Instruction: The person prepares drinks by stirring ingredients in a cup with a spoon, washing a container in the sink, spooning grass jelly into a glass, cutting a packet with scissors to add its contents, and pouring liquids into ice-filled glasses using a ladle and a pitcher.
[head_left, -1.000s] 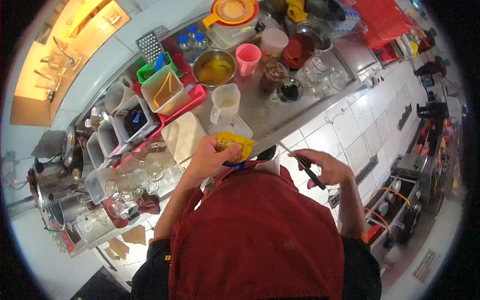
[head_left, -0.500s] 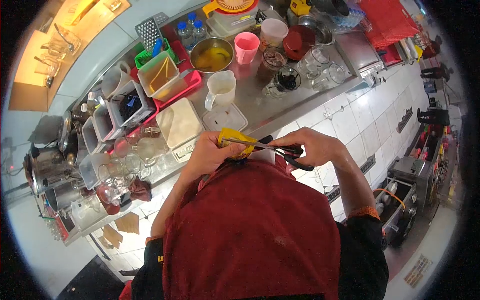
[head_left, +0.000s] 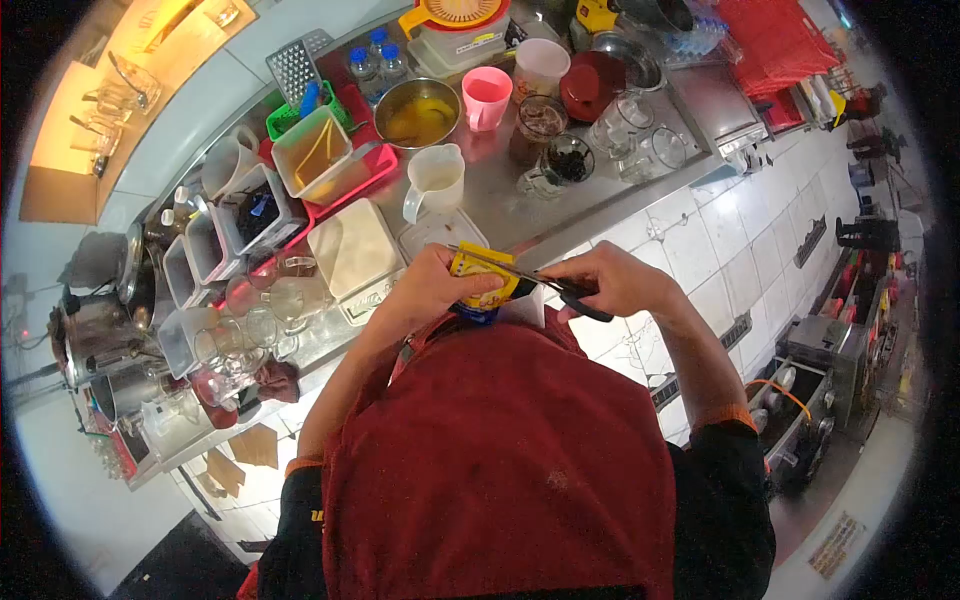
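Note:
My left hand (head_left: 440,283) grips a yellow and blue packet (head_left: 492,282) just in front of the dark red apron (head_left: 490,440). Closed round the black handles of a pair of scissors (head_left: 572,296), my right hand (head_left: 612,280) holds them from the right. Their blades lie across the upper edge of the packet, pointing left; whether they have cut it I cannot tell. A white jug (head_left: 435,182) stands on the counter just beyond my hands, beside a white lid partly behind the packet.
On the steel counter (head_left: 500,190) are a white lidded tub (head_left: 352,247), a steel bowl of yellow liquid (head_left: 418,113), a pink cup (head_left: 487,98) and several glasses (head_left: 560,165). Glass mugs (head_left: 262,325) crowd the left. White floor tiles (head_left: 690,245) lie right of the counter edge.
The packet has been raised and turned so that more of its face shows. The scissors have tilted, their blades now along its upper edge, and my right hand has shifted slightly up and left.

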